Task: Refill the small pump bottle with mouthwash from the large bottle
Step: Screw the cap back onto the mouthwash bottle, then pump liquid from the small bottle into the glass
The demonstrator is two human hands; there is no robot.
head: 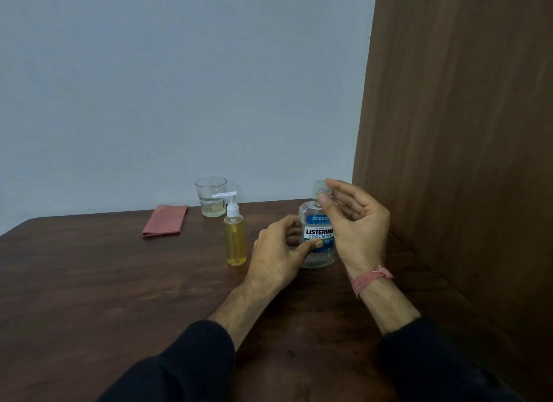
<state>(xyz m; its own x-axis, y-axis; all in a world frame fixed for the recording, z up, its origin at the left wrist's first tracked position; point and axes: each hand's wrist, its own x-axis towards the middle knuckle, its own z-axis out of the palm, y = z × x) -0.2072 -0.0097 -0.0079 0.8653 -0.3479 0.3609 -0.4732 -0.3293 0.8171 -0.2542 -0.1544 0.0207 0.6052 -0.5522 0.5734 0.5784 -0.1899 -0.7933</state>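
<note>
The large clear mouthwash bottle (pixel 316 236) with a blue and white label stands upright on the brown table (pixel 119 282). My left hand (pixel 276 255) grips its lower body from the left. My right hand (pixel 353 222) is at the bottle's top, thumb and forefinger pinching the clear cap (pixel 320 186). The small pump bottle (pixel 235 237), filled with yellow liquid and topped with a white pump, stands upright just left of my left hand.
A glass (pixel 211 196) with a little pale liquid stands at the table's back edge by the wall. A folded red cloth (pixel 165 220) lies to its left. A brown wooden panel (pixel 454 132) rises along the right side.
</note>
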